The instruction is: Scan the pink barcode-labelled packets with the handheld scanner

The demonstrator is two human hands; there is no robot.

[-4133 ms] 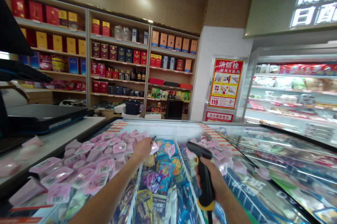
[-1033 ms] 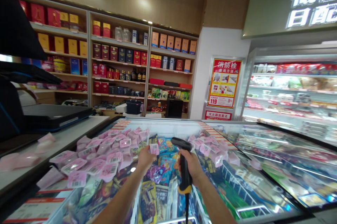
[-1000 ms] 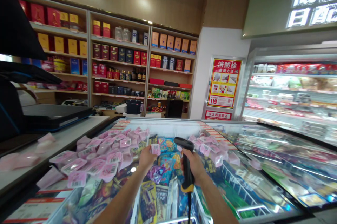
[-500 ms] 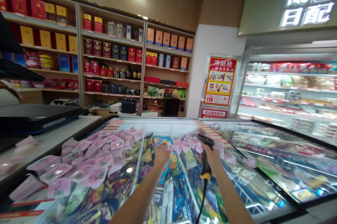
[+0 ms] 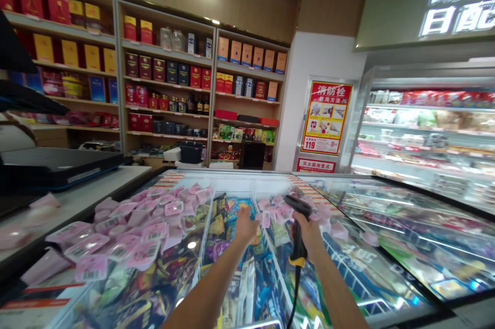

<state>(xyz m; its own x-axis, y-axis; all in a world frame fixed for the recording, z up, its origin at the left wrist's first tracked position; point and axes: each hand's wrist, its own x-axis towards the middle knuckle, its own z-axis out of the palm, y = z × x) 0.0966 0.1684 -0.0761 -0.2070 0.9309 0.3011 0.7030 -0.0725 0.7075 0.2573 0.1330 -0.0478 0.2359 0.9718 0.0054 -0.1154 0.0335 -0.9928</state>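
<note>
both arms are out over the open chest freezer (image 5: 232, 180) now. the right hand (image 5: 309, 231) has its fingers wrapped tight round the grip of a black barcode scanner (image 5: 297, 226), head tipped forward and to the left, its yellow-ringed base and dark cable (image 5: 291, 298) hanging down beside the wrist. the left hand (image 5: 246, 224) is just beside it, across the white wire divider (image 5: 273, 262), fingers curled in, and a small pink packet (image 5: 266, 219) sits right at its fingertips; whether it is pinched or only touched i cannot tell from here. that packet lies at the near edge of a smaller pink heap (image 5: 282, 206) on the glass lid, just in front of the scanner's head. a far bigger pile of pink barcoded packets (image 5: 135, 231) spreads over the glass to the left, well apart from both hands. under the hands, bright snack bags (image 5: 232, 262) fill the freezer bins. behind, shelves of boxed goods (image 5: 166, 71) line the wall, with a red poster (image 5: 327, 117) on the white pillar.
</note>
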